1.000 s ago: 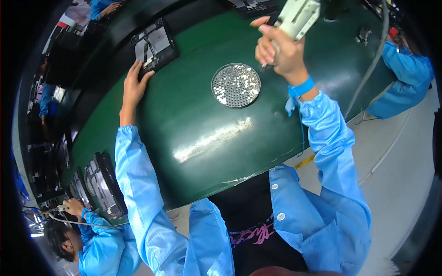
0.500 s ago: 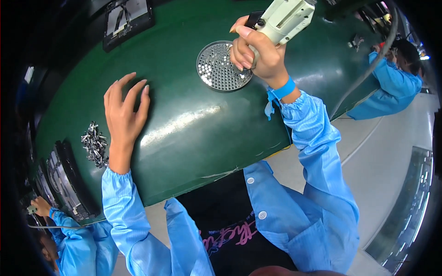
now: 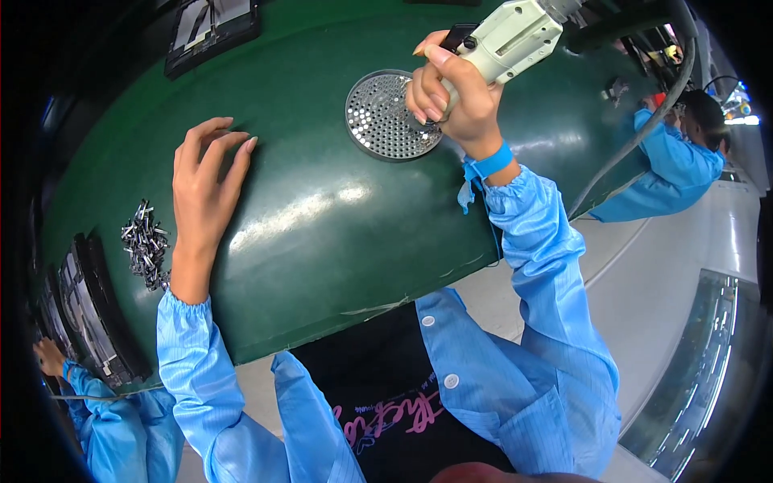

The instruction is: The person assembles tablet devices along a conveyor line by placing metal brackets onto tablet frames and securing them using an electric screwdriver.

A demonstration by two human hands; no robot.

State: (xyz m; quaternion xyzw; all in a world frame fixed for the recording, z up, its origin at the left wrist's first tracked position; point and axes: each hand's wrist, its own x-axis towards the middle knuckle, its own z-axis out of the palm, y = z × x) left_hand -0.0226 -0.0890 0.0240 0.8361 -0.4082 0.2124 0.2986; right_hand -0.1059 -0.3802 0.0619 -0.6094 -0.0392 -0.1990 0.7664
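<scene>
My right hand (image 3: 463, 101) is wrapped round a cream-coloured power tool (image 3: 515, 36) shaped like an electric screwdriver, with a black part beside the fingers. The tool slants up to the right, and its lower end is mostly hidden by my hand. Just below my fingers lies a round perforated metal disc (image 3: 382, 121) in a dark rim, bright spots showing in many holes. My left hand (image 3: 201, 181) rests over the green table, fingers loosely curved and holding nothing. Beside its wrist lies a pile of small shiny metal parts (image 3: 145, 248).
Dark flat frames (image 3: 88, 310) stand in a row at the left edge. A dark device (image 3: 213, 32) lies at the far left of the green table (image 3: 298, 282). A grey cable (image 3: 620, 149) hangs on the right. Co-workers in blue sit at the right (image 3: 676, 165) and lower left (image 3: 129, 435).
My left hand's fingers have curled inward, thumb and forefinger closer together. My right hand keeps its hold on the tool over the disc's edge. The view has shifted slightly.
</scene>
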